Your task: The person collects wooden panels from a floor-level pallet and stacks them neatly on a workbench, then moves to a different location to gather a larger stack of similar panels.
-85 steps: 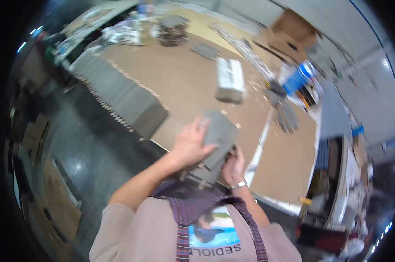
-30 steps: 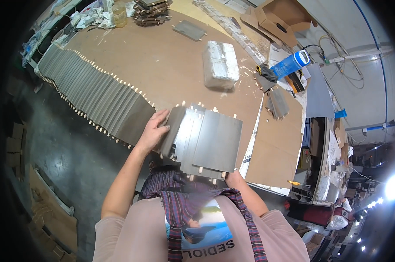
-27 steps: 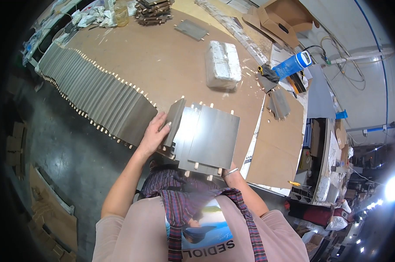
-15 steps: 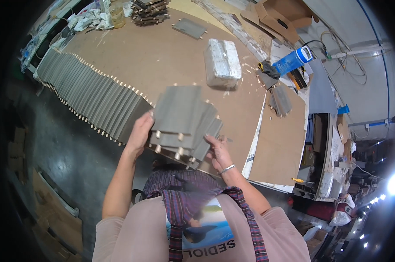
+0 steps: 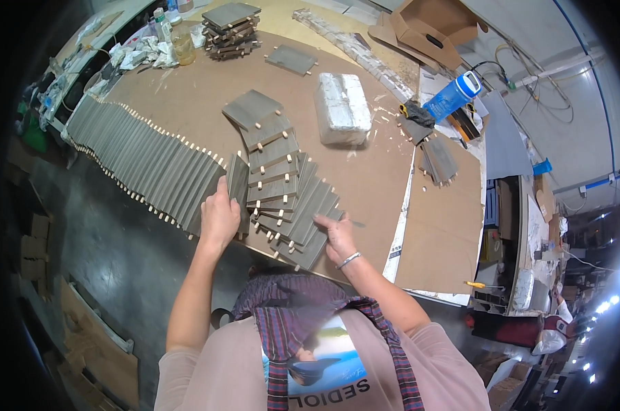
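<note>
My left hand [image 5: 220,218] is closed on a grey wooden panel [image 5: 237,179] with short dowel pegs. This panel stands on edge at the near end of a long row of similar panels [image 5: 145,151] along the table's left edge. To its right, a fanned-out stack of grey pegged panels [image 5: 274,154] lies across the tabletop, curving away from me. My right hand [image 5: 340,240] grips the near right edge of that fan, thumb on top; its other fingers are partly hidden.
A white wrapped block [image 5: 343,109] sits beyond the fan. Further back are a pile of panels [image 5: 231,31] and one loose panel [image 5: 291,60]. At the right are a blue bottle [image 5: 452,96], a dark glove [image 5: 417,113], a few panels [image 5: 439,159] and an open cardboard box [image 5: 430,31].
The stack held up between both hands has come down onto the table and spread into a long fan. My left hand has moved from the stack to a panel at the row's end.
</note>
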A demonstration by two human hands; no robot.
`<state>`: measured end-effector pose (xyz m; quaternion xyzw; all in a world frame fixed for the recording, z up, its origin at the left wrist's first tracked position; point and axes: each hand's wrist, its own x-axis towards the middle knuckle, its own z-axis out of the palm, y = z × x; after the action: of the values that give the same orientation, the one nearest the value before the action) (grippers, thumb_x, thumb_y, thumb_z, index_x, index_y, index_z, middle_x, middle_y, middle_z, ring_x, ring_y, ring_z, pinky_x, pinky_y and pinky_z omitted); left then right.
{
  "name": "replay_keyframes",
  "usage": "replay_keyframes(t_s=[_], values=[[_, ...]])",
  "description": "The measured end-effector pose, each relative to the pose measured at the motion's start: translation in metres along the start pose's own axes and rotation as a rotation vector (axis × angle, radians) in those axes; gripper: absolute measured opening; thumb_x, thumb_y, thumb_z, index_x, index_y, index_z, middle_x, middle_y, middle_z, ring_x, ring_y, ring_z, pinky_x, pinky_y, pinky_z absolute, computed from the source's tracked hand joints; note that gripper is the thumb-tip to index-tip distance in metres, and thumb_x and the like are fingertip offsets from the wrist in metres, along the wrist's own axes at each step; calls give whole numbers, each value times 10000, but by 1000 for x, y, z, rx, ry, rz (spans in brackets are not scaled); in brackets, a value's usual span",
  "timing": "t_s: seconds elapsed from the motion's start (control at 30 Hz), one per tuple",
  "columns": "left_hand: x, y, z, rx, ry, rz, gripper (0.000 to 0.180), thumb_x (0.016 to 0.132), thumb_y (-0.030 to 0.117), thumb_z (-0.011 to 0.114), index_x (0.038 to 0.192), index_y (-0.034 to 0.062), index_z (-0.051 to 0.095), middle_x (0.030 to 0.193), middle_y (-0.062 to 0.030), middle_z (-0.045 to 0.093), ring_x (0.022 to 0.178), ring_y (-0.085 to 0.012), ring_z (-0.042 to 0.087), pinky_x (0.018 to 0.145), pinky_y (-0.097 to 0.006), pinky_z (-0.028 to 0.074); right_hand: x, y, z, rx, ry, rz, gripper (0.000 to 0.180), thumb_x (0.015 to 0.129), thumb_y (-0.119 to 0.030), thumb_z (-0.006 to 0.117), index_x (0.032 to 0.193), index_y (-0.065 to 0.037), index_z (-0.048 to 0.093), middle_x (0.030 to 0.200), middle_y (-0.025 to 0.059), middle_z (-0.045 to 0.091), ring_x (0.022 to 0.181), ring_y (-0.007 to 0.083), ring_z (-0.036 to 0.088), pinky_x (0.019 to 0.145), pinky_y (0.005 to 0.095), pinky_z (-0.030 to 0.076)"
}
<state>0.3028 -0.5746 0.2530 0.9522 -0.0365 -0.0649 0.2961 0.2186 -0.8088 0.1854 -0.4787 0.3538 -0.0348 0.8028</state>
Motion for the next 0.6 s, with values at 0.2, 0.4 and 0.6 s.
replay_keyframes(t_s=[0.2, 0.4, 0.6], values=[[-18, 10, -5, 421, 216, 223, 596, 697, 121, 693, 1236, -4, 472, 1199, -110, 462, 1088, -288, 430, 862, -384, 404, -11, -13, 10, -70, 21, -81, 549, 678, 92, 703, 1107, 41, 364, 1014, 177, 569, 880, 243, 601, 768, 345, 521], [32, 19, -17, 234, 276, 294, 504, 708, 174, 702, 1167, 34, 549, 1137, -119, 545, 1073, -302, 478, 895, -408, 412, -5, -12, -4, -127, -29, -50, 508, 688, 80, 707, 1064, 30, 368, 993, 174, 570, 862, 244, 610, 745, 343, 536], [145, 28, -12, 186, 103, 192, 429, 739, 227, 683, 1118, 42, 607, 1125, -177, 586, 1060, -333, 543, 899, -404, 446, -12, -11, 1, -146, -65, -110, 521, 694, 47, 722, 1088, 18, 382, 1031, 149, 570, 931, 223, 590, 809, 334, 512]])
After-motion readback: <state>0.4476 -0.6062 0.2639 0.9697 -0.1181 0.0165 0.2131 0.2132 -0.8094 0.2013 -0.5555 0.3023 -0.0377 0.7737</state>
